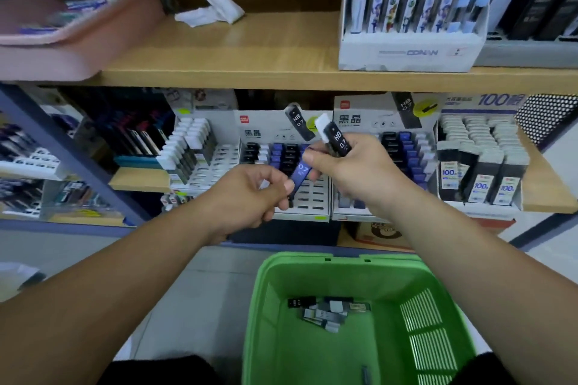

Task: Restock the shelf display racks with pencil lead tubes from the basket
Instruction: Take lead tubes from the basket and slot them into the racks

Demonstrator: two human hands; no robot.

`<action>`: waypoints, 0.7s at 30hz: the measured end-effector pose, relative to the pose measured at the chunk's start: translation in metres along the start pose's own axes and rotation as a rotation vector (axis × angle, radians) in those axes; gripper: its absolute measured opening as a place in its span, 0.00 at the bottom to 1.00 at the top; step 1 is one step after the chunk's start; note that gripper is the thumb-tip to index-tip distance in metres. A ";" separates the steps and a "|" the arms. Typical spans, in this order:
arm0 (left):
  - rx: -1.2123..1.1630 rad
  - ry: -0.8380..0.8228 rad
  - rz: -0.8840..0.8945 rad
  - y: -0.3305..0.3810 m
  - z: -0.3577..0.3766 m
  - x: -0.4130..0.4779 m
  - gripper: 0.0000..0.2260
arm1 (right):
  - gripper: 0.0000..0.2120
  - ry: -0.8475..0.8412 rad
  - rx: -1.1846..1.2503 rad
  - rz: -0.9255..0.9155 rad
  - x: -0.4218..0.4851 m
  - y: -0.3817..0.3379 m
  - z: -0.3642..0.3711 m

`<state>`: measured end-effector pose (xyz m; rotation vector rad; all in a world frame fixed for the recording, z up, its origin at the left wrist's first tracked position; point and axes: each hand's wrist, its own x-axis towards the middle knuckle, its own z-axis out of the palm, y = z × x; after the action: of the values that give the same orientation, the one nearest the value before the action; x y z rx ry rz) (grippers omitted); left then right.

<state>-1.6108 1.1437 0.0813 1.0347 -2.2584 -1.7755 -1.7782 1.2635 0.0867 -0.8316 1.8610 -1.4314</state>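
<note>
My right hand (353, 172) grips a black HB 0.7 lead tube (336, 138) with a white cap, held tilted in front of the display racks. My left hand (255, 194) pinches the lower end of a blue 0.7 lead tube (301, 173), whose upper end touches my right fingers. Both hands hover before the left white display rack (309, 197), which has black and blue tubes in its upper rows and bare slots lower down. A second rack (403, 147) stands to its right. The green basket (272, 297) sits below with several tubes (328, 312) on its bottom.
A rack of white-capped tubes (194, 150) stands left of the display racks, and boxes of 100-count leads (481, 159) stand to the right. On the upper wooden shelf (250, 53) lie a pink tray (62, 28), crumpled paper (215, 9) and a pen display box (413, 19).
</note>
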 end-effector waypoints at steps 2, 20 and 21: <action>-0.014 0.009 -0.028 -0.002 -0.004 0.004 0.07 | 0.07 0.007 -0.105 -0.034 0.007 -0.001 0.003; -0.217 -0.044 -0.202 -0.009 -0.035 0.006 0.15 | 0.10 0.162 -1.070 -0.163 0.048 0.005 0.025; -0.207 -0.055 -0.196 -0.010 -0.037 0.005 0.17 | 0.09 0.160 -1.081 -0.162 0.049 0.006 0.026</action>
<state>-1.5932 1.1098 0.0827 1.2131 -2.0070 -2.0857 -1.7867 1.2110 0.0705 -1.3910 2.7470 -0.4635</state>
